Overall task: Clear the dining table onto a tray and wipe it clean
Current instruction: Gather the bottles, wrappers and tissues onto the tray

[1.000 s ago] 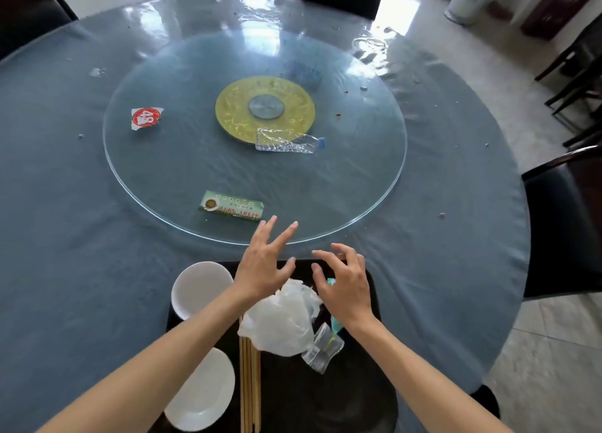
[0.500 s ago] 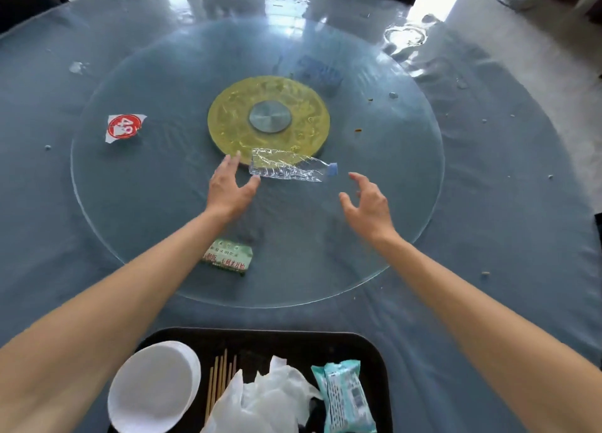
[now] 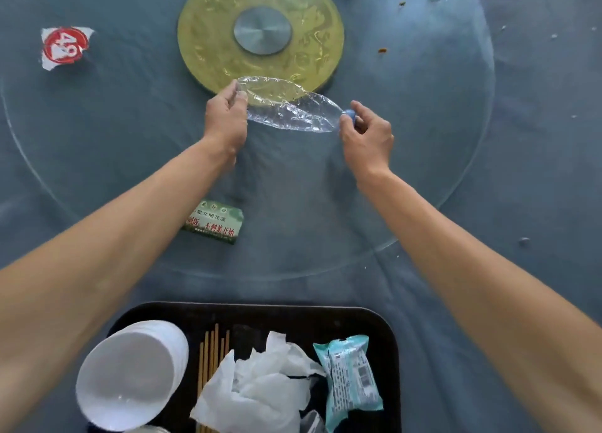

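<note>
A crushed clear plastic bottle (image 3: pixel 286 108) with a blue cap lies across the glass turntable (image 3: pixel 423 159), just in front of the yellow hub (image 3: pixel 202 32). My left hand (image 3: pixel 224 120) pinches its base end and my right hand (image 3: pixel 366 134) pinches the capped end. A green paper packet (image 3: pixel 213 222) lies on the glass below my left forearm. A torn red-and-white label (image 3: pixel 63 46) sits at the far left of the glass. The black tray (image 3: pixel 389 341) at the near edge holds white bowls (image 3: pixel 130 374), wooden chopsticks (image 3: pixel 211 348), crumpled white tissue (image 3: pixel 260 387) and a teal wipes packet (image 3: pixel 350 374).
The round table carries a blue-grey cloth (image 3: pixel 537 204) under a clear cover. Small crumbs and droplets (image 3: pixel 382 51) dot the glass and cloth on the right side.
Both hands have reached forward from the tray to the turntable and closed on the two ends of the crushed bottle. The view has moved closer over the table.
</note>
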Available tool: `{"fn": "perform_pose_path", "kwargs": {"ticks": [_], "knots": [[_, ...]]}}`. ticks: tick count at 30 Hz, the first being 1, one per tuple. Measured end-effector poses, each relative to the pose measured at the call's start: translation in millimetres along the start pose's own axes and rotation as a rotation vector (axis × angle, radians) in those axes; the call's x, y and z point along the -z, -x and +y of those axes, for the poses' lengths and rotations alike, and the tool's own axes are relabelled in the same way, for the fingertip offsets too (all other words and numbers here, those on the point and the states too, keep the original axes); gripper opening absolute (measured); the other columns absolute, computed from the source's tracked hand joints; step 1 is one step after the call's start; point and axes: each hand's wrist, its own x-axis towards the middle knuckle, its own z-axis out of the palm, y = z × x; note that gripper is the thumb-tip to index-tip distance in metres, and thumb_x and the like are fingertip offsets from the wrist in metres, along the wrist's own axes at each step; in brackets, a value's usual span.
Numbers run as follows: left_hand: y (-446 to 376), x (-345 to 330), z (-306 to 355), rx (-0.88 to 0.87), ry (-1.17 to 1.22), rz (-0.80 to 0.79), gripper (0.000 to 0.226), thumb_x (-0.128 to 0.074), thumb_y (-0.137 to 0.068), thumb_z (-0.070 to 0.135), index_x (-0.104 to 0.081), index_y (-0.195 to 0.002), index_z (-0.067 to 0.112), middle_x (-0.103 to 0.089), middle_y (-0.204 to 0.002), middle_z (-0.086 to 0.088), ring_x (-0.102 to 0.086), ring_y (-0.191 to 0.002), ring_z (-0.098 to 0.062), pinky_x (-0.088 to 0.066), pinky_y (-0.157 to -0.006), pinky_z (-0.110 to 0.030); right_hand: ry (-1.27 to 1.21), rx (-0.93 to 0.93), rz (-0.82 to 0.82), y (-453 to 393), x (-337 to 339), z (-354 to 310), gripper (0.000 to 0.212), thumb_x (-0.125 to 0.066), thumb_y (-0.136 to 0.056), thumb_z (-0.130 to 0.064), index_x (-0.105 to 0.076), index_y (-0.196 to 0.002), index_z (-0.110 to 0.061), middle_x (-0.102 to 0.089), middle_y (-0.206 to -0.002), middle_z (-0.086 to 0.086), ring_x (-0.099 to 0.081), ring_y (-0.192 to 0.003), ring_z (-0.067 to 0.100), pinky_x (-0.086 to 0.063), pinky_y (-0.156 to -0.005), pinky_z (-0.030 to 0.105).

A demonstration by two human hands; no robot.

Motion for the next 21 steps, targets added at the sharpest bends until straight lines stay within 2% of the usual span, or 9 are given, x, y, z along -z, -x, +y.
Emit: {"fn": "perform_pose_path", "kwargs": {"ticks": [2,3,6,8,9,12,17,19,21], "knots": [[17,2,6,-0.027,0.004,-0.013,0.049,-0.048,-0.106,0.016,-0.038,-0.153,0.005,-0.044,-0.156,-0.006,-0.035,-0.145,-0.032,-0.03,-0.12,-0.046,0.004,-0.003,0.019,14,11,-2,0.046,-0.064,-0.093,-0.03,-0.065,-0.137,-0.02,-0.079,-0.106,-0.007,-0.072,-0.099,0.009,-0.053,-0.1,0.027],[29,5,8,-0.043,0.001,-0.022,0.049,-0.048,-0.106,0.017,-0.038,-0.152,0.005,-0.045,-0.156,-0.006,-0.035,-0.144,-0.032,-0.029,-0.12,-0.045,0.006,-0.002,0.027,23,17,-4,0.045,-0.064,-0.093,-0.03,-0.066,-0.137,-0.019,-0.079,-0.106,-0.005,-0.072,-0.098,0.009,-0.053,-0.098,0.025],[74,18,12,-0.102,-0.022,-0.035,0.049,-0.048,-0.106,0.019,-0.038,-0.152,0.005,-0.043,-0.157,-0.004,-0.042,-0.142,-0.011,-0.031,-0.119,-0.025,-0.01,-0.001,0.061,60,38,-11,0.044,-0.066,-0.091,-0.031,-0.067,-0.134,-0.019,-0.078,-0.112,-0.004,-0.072,-0.096,0.003,-0.052,-0.096,0.017],[110,30,10,-0.102,0.014,-0.048,0.053,-0.053,-0.105,0.02,-0.038,-0.153,0.005,-0.044,-0.156,-0.003,-0.045,-0.136,-0.002,-0.033,-0.114,-0.015,-0.057,-0.012,0.08,92,51,-16,0.045,-0.069,-0.091,-0.029,-0.067,-0.135,-0.019,-0.077,-0.112,-0.011,-0.071,-0.1,-0.001,-0.053,-0.102,0.024],[129,38,9,-0.091,0.044,-0.055,0.056,-0.057,-0.102,0.022,-0.038,-0.152,0.005,-0.045,-0.156,-0.003,-0.045,-0.135,-0.001,-0.034,-0.113,-0.015,-0.079,-0.016,0.084,110,58,-18,0.044,-0.07,-0.09,-0.028,-0.068,-0.134,-0.019,-0.077,-0.108,-0.013,-0.071,-0.1,0.001,-0.054,-0.103,0.028],[184,61,-1,-0.073,0.1,-0.039,0.069,-0.072,-0.093,0.028,-0.042,-0.151,0.008,-0.049,-0.152,-0.006,-0.047,-0.139,-0.01,-0.037,-0.117,-0.027,-0.119,-0.009,0.086,170,73,-20,0.042,-0.072,-0.09,-0.028,-0.07,-0.131,-0.019,-0.077,-0.104,-0.016,-0.072,-0.1,0.002,-0.055,-0.102,0.033],[266,101,-20,-0.092,0.096,-0.023,0.069,-0.079,-0.088,0.023,-0.048,-0.147,0.007,-0.055,-0.147,-0.004,-0.055,-0.132,-0.008,-0.041,-0.114,-0.027,-0.081,0.005,0.116,278,91,-7,0.039,-0.074,-0.092,-0.028,-0.071,-0.13,-0.021,-0.074,-0.103,-0.021,-0.068,-0.094,-0.015,-0.054,-0.096,0.018],[295,118,-31,-0.101,0.061,-0.051,0.069,-0.08,-0.087,0.024,-0.049,-0.147,0.009,-0.056,-0.147,-0.002,-0.054,-0.132,-0.007,-0.041,-0.114,-0.026,-0.092,-0.003,0.119,319,96,4,0.039,-0.073,-0.093,-0.025,-0.07,-0.132,-0.018,-0.076,-0.11,-0.012,-0.069,-0.097,-0.012,-0.054,-0.096,0.018],[324,134,-45,-0.119,0.021,-0.077,0.07,-0.08,-0.086,0.027,-0.049,-0.147,0.013,-0.055,-0.148,0.001,-0.051,-0.133,-0.004,-0.04,-0.112,-0.022,-0.1,-0.02,0.124,358,101,16,0.04,-0.073,-0.095,-0.024,-0.068,-0.133,-0.016,-0.076,-0.118,-0.005,-0.07,-0.102,-0.004,-0.055,-0.098,0.023]]}}
